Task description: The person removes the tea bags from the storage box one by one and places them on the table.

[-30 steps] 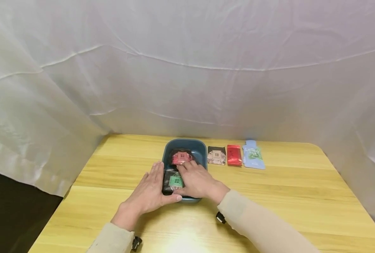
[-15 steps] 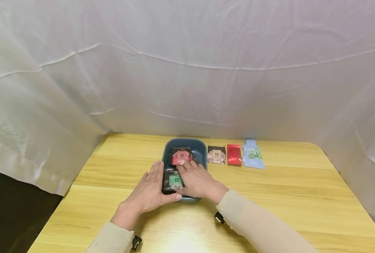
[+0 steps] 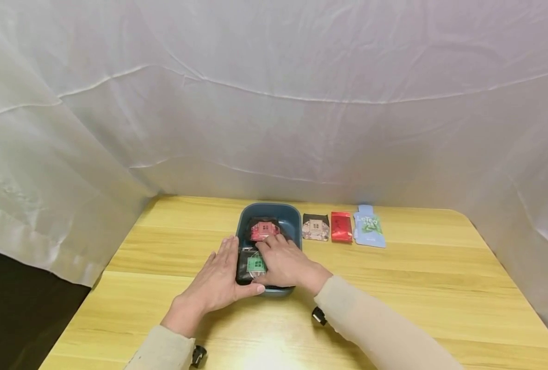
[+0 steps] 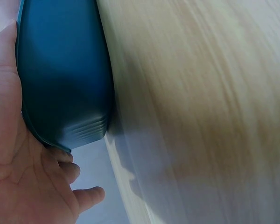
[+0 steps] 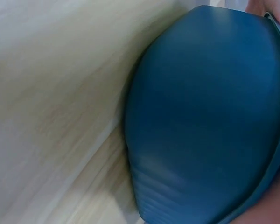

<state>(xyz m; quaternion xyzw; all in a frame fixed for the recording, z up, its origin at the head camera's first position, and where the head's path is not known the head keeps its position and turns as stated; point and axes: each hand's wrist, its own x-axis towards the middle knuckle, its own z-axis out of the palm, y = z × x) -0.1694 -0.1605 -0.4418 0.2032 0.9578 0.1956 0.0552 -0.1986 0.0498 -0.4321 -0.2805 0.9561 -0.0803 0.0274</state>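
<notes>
A dark blue bin stands on the table. Inside, a black sachet with a green label lies at the front left, and a black sachet with a pink-red label lies behind it. My left hand rests along the bin's left rim with straight fingers, its thumb across the front rim. Over the bin's front right, my right hand reaches in, thumb and index finger at the near and far edges of the green-labelled sachet; its other fingertips are hidden. Both wrist views show mostly the bin's outer wall.
Right of the bin, in a row, lie a black sachet with a beige label, a shiny red packet and a light blue LeTea packet. A pale curtain hangs behind the wooden table.
The green-labelled sachet lies slightly straighter, and my right thumb has shifted a little at its near edge. The left hand and the bin have stayed put.
</notes>
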